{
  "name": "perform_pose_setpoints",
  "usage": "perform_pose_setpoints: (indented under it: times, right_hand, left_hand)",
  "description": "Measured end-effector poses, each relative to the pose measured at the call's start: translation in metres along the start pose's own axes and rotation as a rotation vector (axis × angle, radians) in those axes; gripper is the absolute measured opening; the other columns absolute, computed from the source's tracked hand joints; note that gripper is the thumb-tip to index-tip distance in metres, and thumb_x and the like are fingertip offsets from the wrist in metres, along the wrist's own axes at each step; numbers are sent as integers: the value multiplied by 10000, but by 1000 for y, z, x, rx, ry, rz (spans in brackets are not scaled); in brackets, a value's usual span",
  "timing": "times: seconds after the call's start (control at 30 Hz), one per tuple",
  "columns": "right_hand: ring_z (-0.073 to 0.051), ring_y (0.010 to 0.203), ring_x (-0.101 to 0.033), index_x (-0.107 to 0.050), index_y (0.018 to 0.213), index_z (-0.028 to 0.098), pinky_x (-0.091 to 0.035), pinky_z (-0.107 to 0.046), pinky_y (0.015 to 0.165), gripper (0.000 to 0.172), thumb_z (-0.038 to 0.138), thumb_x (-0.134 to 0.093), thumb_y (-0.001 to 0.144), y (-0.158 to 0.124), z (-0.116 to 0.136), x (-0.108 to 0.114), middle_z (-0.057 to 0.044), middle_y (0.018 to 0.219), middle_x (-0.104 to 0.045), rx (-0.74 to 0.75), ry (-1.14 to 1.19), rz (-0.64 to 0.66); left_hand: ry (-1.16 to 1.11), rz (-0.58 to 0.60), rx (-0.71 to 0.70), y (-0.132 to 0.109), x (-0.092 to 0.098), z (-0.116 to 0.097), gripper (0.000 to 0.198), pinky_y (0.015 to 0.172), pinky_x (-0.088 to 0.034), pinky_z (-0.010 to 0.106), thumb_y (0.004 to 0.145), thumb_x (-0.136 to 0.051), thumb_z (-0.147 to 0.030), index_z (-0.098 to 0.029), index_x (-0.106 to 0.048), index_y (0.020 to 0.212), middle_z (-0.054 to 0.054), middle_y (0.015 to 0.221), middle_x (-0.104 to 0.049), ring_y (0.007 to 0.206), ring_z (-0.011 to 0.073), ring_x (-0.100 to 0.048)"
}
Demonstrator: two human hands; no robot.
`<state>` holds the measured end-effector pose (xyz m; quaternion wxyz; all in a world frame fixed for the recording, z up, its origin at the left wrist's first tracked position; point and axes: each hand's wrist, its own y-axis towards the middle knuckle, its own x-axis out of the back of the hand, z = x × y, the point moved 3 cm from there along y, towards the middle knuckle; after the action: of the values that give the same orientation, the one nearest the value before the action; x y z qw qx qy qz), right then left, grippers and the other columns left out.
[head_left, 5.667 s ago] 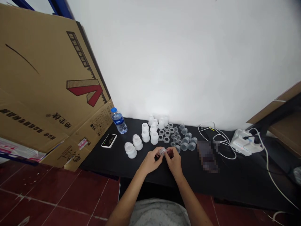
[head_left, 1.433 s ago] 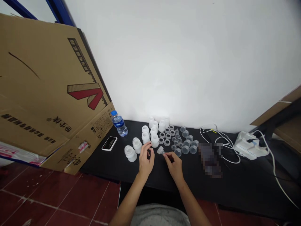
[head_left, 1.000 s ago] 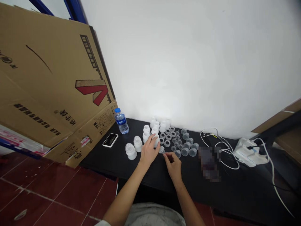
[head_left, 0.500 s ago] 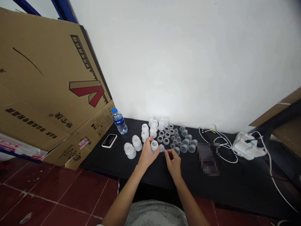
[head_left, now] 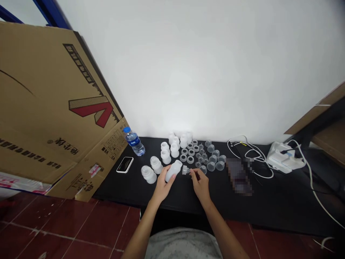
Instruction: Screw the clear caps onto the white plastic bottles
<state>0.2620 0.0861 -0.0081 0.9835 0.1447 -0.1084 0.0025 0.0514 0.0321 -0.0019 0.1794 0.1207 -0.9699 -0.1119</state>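
Carefully, the left hand (head_left: 161,189) is closing around a frosted white plastic bottle-shaped part (head_left: 172,171), holding it tilted well to the right of the water bottle (head_left: 134,143), while the right hand (head_left: 199,183) is making a narrow pinch on a small clear plastic piece (head_left: 185,170), farther right of that bottle. Both hands are working tight against rows of frosted white cups (head_left: 165,153), grey rings (head_left: 190,159) and clear plastic cups (head_left: 211,166), all standing beyond the water bottle's right side. A slick surface or too light a pinch could let the small piece drop and vanish among the similar clear cups. A careless swing of the tilted white part could topple the nearby cups, and round pieces might then roll toward the front edge of the black table (head_left: 172,203).
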Motion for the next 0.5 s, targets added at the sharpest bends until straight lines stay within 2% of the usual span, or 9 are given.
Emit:
perform_pose_setpoints:
  times: [0.1, 0.17, 0.27, 0.4, 0.5]
  right_hand:
    - [-220, 752, -696, -745, 995, 213, -548, -316, 721, 367, 554, -618, 1043, 0, -5, -1, -55, 870, -765, -20, 41, -11]
    - [-222, 748, -697, -753, 1025, 213, -558, -322, 719, 366, 557, -628, 1035, 0, -8, 0, -59, 880, -768, -35, 56, -18]
    - [-217, 727, -692, -761, 1040, 215, -562, -322, 702, 365, 558, -637, 1028, 1, -9, 2, -54, 868, -761, -48, 71, -39]
    - [-207, 693, -673, -765, 1058, 213, -557, -314, 654, 388, 579, -641, 1020, 2, -7, 5, -56, 866, -754, -52, 102, -102]
    - [-205, 682, -666, -768, 1074, 209, -554, -312, 627, 402, 587, -649, 1013, 2, -5, 5, -62, 866, -749, -56, 122, -121]
  left_hand:
    - [-64, -32, 60, 0, 0, 6, 497, 974, -547, 400, 1017, -674, -502, -254, -537, 1425, 75, 1196, -705, 1081, 255, -698]
    - [-73, -44, 84, 0, 0, 9, 462, 917, -550, 371, 988, -714, -510, -236, -554, 1324, 56, 1107, -698, 998, 234, -695]
    - [-39, -30, 91, 0, 0, 9, 369, 910, -542, 368, 1003, -682, -528, -221, -610, 1196, 61, 1100, -703, 994, 235, -688]
    - [-37, -7, 94, 2, 1, 6, 363, 904, -550, 378, 1039, -613, -544, -224, -664, 1201, 72, 1140, -726, 1007, 245, -693]
    - [-64, -9, 90, 2, 1, 6, 381, 920, -566, 384, 1010, -660, -544, -222, -671, 1212, 79, 1162, -729, 1035, 253, -703]
